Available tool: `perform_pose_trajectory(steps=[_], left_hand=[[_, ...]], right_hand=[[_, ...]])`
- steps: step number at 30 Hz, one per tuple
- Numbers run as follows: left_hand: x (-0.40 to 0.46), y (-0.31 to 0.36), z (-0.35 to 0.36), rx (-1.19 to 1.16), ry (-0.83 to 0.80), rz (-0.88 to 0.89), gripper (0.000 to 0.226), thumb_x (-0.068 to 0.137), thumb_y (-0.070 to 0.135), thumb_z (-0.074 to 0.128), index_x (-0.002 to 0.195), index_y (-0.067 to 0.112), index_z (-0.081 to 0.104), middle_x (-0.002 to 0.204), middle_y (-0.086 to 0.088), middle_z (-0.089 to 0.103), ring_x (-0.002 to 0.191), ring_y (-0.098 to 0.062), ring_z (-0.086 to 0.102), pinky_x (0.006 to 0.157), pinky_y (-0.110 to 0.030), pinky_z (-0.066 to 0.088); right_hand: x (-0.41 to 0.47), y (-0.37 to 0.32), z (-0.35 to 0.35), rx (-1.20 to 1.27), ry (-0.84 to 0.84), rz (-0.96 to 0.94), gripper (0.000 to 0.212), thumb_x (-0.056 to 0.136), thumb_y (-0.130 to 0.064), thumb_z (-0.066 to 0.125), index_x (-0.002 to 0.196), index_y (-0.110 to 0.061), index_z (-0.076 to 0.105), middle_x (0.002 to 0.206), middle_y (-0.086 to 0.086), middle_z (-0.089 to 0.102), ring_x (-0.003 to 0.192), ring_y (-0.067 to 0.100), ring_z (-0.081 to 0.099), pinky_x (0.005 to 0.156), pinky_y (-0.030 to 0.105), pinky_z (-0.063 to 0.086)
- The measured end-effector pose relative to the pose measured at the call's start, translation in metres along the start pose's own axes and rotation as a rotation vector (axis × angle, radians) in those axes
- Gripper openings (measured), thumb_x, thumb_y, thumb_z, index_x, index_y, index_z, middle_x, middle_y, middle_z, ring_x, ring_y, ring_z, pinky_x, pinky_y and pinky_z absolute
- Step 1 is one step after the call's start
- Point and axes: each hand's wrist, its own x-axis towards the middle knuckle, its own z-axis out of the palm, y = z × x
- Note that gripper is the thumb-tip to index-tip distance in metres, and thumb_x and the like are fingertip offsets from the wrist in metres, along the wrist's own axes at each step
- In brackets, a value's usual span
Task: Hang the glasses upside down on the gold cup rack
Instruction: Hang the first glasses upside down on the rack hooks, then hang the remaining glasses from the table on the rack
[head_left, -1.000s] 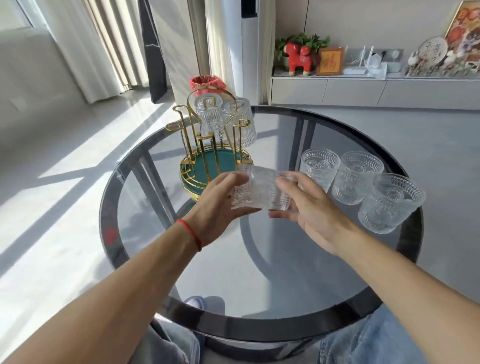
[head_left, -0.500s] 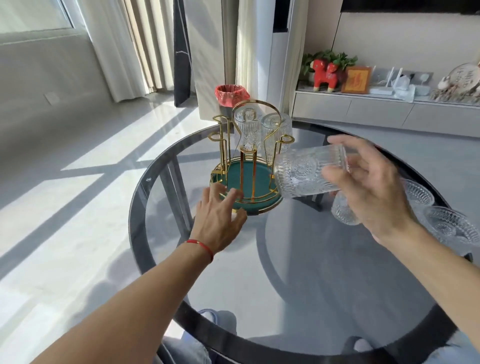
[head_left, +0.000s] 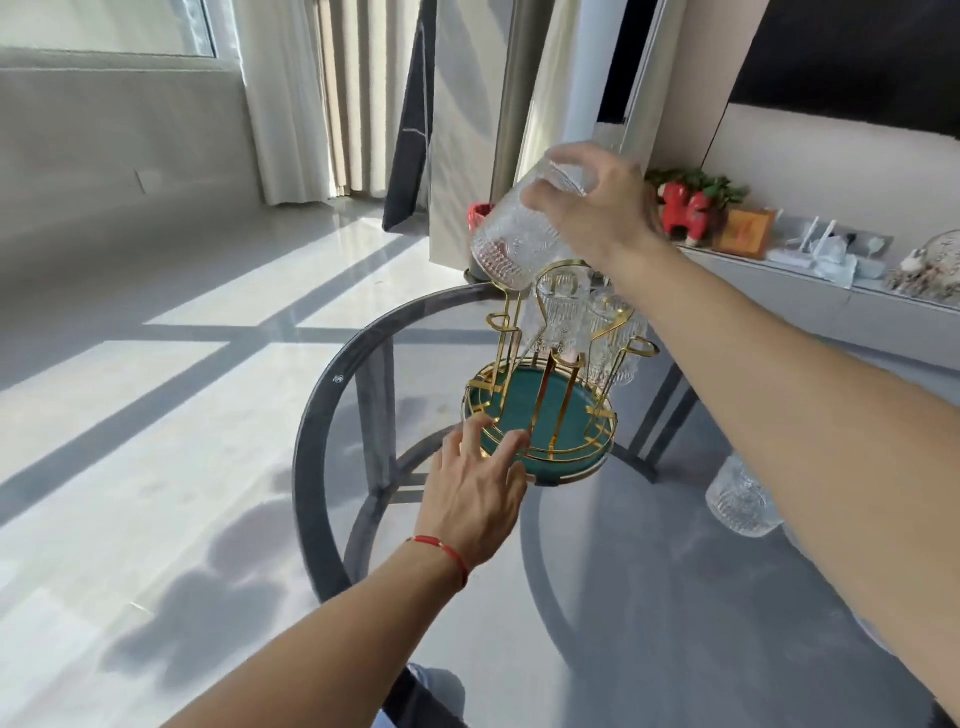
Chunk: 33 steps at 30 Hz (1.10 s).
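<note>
Head view: the left hand (head_left: 475, 493) is lying open, fingertips touching the gold cup rack (head_left: 545, 410) at its green base on the tabletop (head_left: 322, 415). Right hand (head_left: 597, 208) is gripping a glass (head_left: 511, 239) (mouth down, tilted) just above a rack peg.

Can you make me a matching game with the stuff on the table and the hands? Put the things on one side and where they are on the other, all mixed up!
Things:
1. right hand
2. left hand
3. lone glass
4. two hung glasses

Places:
A. standing on the glass table, right of the rack
B. upside down on the gold rack
C. holding a tilted glass above the rack
D. fingers on the rack's green base rim

Pairs: 1-C, 2-D, 3-A, 4-B
</note>
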Motion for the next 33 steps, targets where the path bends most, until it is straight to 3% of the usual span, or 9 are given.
perform_pose_trajectory(steps=[3,7,11,15,18,23,26,29,33], left_hand=[[0.0,-0.001,0.001,0.007,0.005,0.001,0.034,0.107,0.04,0.04,0.14,0.033,0.044,0.15,-0.015,0.037,0.116,-0.035,0.051,0.098,-0.048,0.049],[0.0,-0.001,0.002,0.025,0.009,0.004,0.036,0.106,0.04,0.039,0.141,0.032,0.043,0.15,-0.015,0.038,0.114,-0.035,0.049,0.097,-0.048,0.048],[0.001,-0.002,0.003,0.023,0.012,0.004,0.035,0.106,0.04,0.039,0.139,0.032,0.043,0.149,-0.015,0.039,0.114,-0.035,0.05,0.096,-0.048,0.049],[0.001,-0.003,0.004,0.018,0.021,0.005,0.034,0.106,0.04,0.04,0.138,0.033,0.042,0.148,-0.014,0.038,0.112,-0.034,0.051,0.095,-0.048,0.05],[0.001,-0.004,0.007,0.018,0.033,0.013,0.033,0.105,0.041,0.04,0.138,0.033,0.042,0.149,-0.014,0.039,0.113,-0.034,0.051,0.095,-0.048,0.051],[0.001,-0.006,0.01,0.03,0.046,0.025,0.035,0.105,0.042,0.039,0.139,0.034,0.04,0.148,-0.015,0.039,0.112,-0.033,0.052,0.094,-0.048,0.053],[0.002,-0.006,0.01,0.056,0.042,0.036,0.036,0.104,0.042,0.04,0.14,0.034,0.04,0.148,-0.015,0.039,0.112,-0.034,0.053,0.093,-0.047,0.053],[0.002,-0.003,0.008,0.074,0.022,0.031,0.037,0.105,0.04,0.041,0.14,0.031,0.041,0.15,-0.016,0.038,0.121,-0.037,0.049,0.097,-0.049,0.052],[0.0,0.005,-0.001,0.097,0.004,0.058,0.041,0.098,0.034,0.053,0.137,0.02,0.051,0.145,-0.022,0.045,0.129,-0.039,0.044,0.1,-0.051,0.05]], right_hand=[[0.009,0.007,0.019,-0.12,-0.029,0.0,0.065,0.074,-0.055,0.073,0.135,-0.038,0.064,0.134,-0.009,0.063,0.116,0.016,0.058,0.095,0.028,0.045],[0.017,0.018,0.031,-0.274,-0.114,0.033,0.066,0.075,-0.055,0.075,0.137,-0.036,0.063,0.148,-0.003,0.058,0.131,0.024,0.055,0.092,0.027,0.038],[0.021,0.024,0.035,-0.4,-0.242,0.059,0.069,0.07,-0.056,0.081,0.135,-0.036,0.066,0.15,-0.001,0.057,0.116,0.021,0.056,0.085,0.031,0.039],[0.023,0.026,0.036,-0.592,-0.383,0.054,0.073,0.067,-0.059,0.085,0.135,-0.04,0.063,0.149,0.004,0.056,0.132,0.032,0.053,0.101,0.043,0.043],[0.021,0.029,0.04,-0.747,-0.473,0.0,0.075,0.07,-0.061,0.085,0.137,-0.041,0.06,0.149,0.003,0.057,0.135,0.037,0.05,0.095,0.045,0.036],[0.019,0.028,0.039,-0.845,-0.548,-0.046,0.08,0.077,-0.063,0.08,0.148,-0.04,0.052,0.156,0.005,0.052,0.143,0.039,0.043,0.11,0.054,0.035],[0.01,0.027,0.031,-0.865,-0.542,-0.099,0.069,0.086,-0.06,0.073,0.149,-0.039,0.053,0.149,0.005,0.059,0.137,0.035,0.05,0.106,0.049,0.04],[-0.008,0.031,0.018,-0.773,-0.436,-0.18,0.041,0.093,-0.044,0.068,0.133,-0.033,0.069,0.135,0.006,0.067,0.123,0.031,0.061,0.096,0.041,0.045],[-0.047,0.046,-0.009,-0.623,-0.284,-0.285,0.04,0.095,-0.02,0.062,0.135,-0.022,0.065,0.141,0.007,0.06,0.129,0.03,0.055,0.108,0.044,0.046]])
